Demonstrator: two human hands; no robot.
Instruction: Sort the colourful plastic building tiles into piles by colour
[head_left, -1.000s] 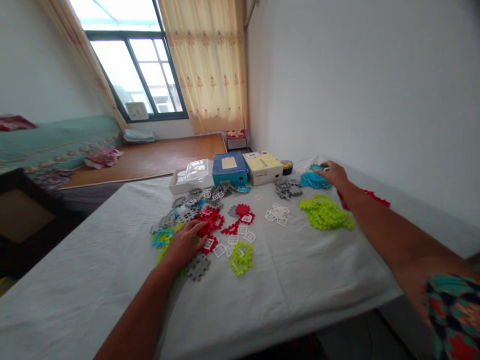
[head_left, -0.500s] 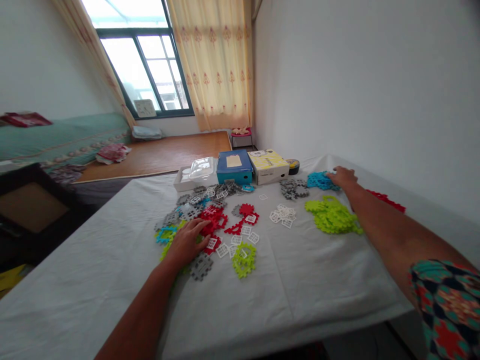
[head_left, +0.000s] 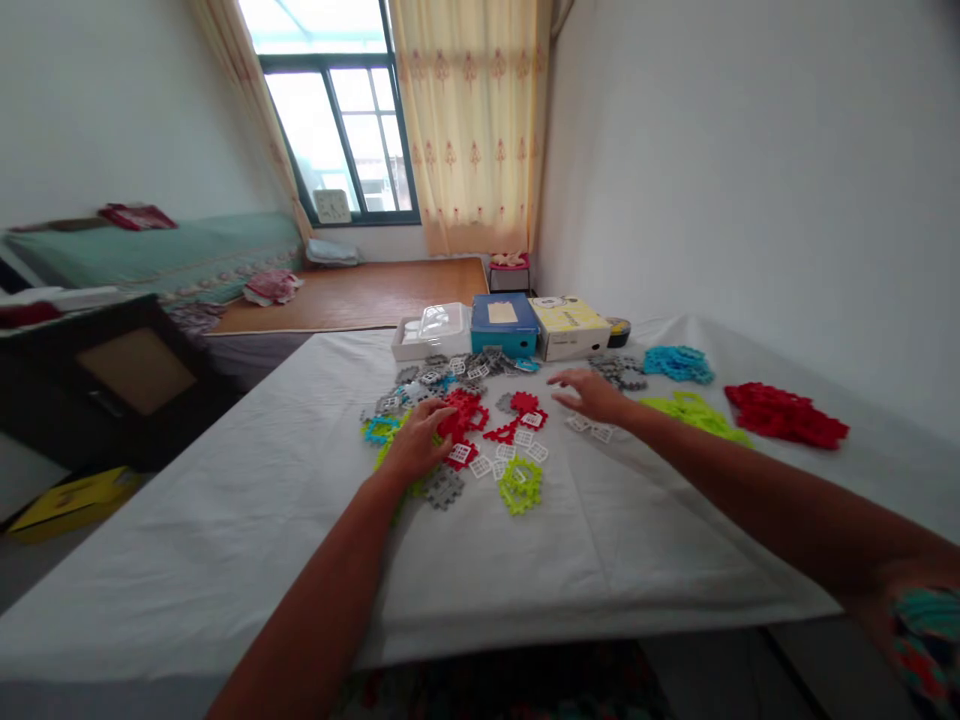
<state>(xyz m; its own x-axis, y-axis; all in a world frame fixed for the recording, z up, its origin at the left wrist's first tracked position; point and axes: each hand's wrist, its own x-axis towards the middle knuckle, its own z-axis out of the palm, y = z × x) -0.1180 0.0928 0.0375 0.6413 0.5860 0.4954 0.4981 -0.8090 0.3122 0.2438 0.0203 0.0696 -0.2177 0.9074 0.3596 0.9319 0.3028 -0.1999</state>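
My left hand (head_left: 417,446) lies flat, fingers spread, on a mixed heap of plastic puzzle pieces (head_left: 457,420) in red, grey, blue and green at the table's middle. My right hand (head_left: 592,393) hovers open just above small white window pieces (head_left: 592,430), its fingers pointing left toward the red pieces (head_left: 523,405). Neither hand holds anything. Sorted piles lie to the right: grey (head_left: 619,370), blue (head_left: 679,362), lime green (head_left: 697,412) and red (head_left: 784,413). A lime green piece (head_left: 521,487) sits nearest me.
The table (head_left: 225,520) has a white cloth. At its far edge stand a clear-lidded tray (head_left: 435,330), a blue box (head_left: 502,322) and a yellow-white box (head_left: 570,325). A white wall runs along the right. A bed, a dark cabinet and a window lie to the left.
My right hand left the blue pile at the far right and swung left to the white pieces. My left hand stayed on the mixed heap. The view turned leftward.
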